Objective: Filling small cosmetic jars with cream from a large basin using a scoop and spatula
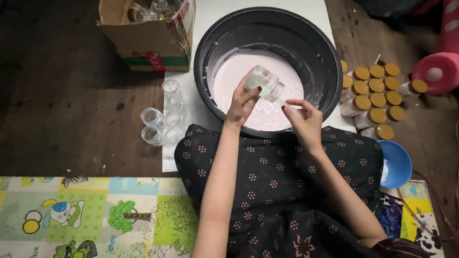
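Left fingers [248,91] around tilted jar [265,83]

Head camera – single view, steep downward look from above the seated person's lap, close range, facing the black basin [210,43] ahead.

The left hand [243,101] grips a small clear glass jar [265,83], tilted on its side above the pale pink liquid [239,71] in a large black basin [306,48]. Just beside it, the right hand [305,120] pinches something small, perhaps a lid, hard to make out. Left of the hands stand empty glass jars [162,119]; beyond them sits a cardboard box [143,38]. Right of the hands stand filled gold-capped jars [375,100] and a blue bowl [397,165].
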